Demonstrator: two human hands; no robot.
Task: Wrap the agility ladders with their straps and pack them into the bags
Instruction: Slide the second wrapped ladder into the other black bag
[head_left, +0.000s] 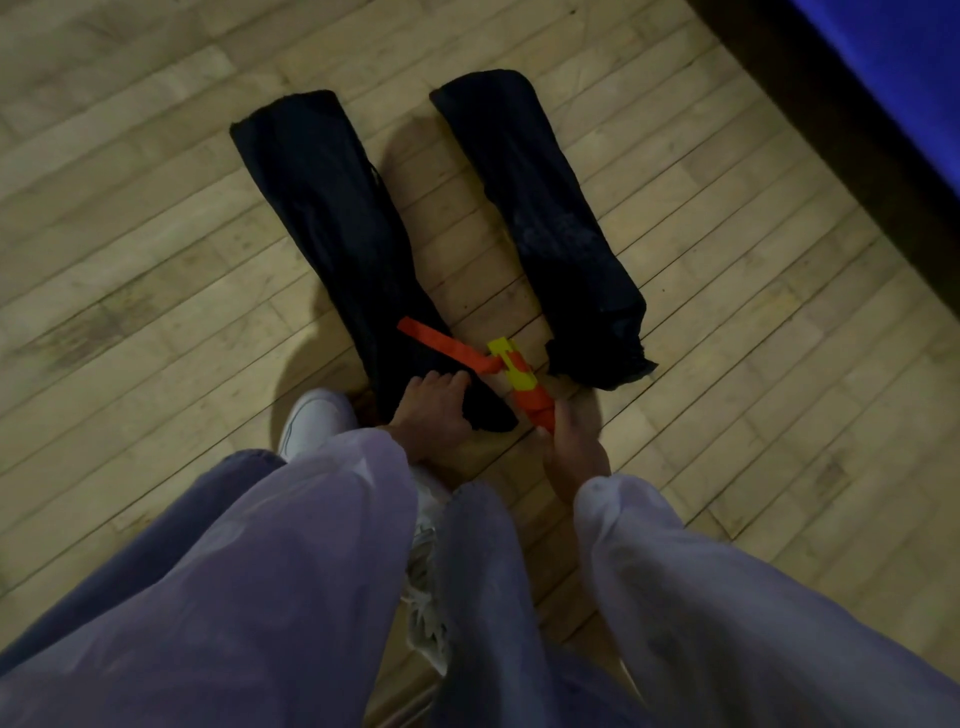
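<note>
Two long black bags lie side by side on the wooden floor: the left bag (332, 228) and the right bag (550, 218). A bundled agility ladder (522, 382), yellow rungs wound in orange strap, sits between their near ends. My right hand (574, 447) grips the bundle's near end. A loose orange strap end (441, 343) trails from it across the left bag. My left hand (431, 410) rests on the near end of the left bag, fingers curled over the fabric at its mouth.
My legs in light trousers fill the lower frame, with a white shoe (311, 421) beside the left bag. A dark ledge and blue surface (893, 67) run along the upper right. Wooden floor (130, 234) extends to the left.
</note>
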